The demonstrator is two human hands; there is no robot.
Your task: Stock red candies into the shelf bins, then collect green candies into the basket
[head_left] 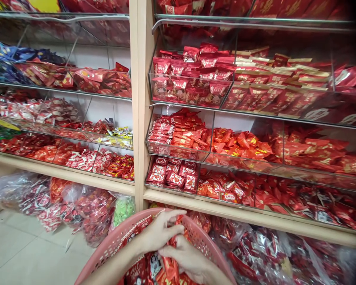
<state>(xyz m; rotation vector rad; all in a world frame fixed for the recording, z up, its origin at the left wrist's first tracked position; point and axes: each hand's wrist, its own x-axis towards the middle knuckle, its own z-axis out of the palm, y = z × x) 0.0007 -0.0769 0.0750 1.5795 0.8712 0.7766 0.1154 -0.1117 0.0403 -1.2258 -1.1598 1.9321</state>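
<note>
A pink plastic basket [99,247] with a perforated wall stands in front of me at the bottom of the view, filled with red wrapped packets [136,271]. Both my hands are over its middle, close together. My left hand [161,231] curls its fingers around red packets near the far side. Just below and to the right, my right hand [186,255] is closed on shiny orange-red packets [169,269]. The fingers partly hide what each hand grips, and the exact contents of the packets cannot be made out.
Clear-fronted shelf bins [180,148] of red packets rise ahead, split by a wooden upright [139,118]. A wooden ledge [255,219] runs just beyond the basket. Plastic bags of packets [95,213] lie beneath the shelves on the tiled floor [14,245].
</note>
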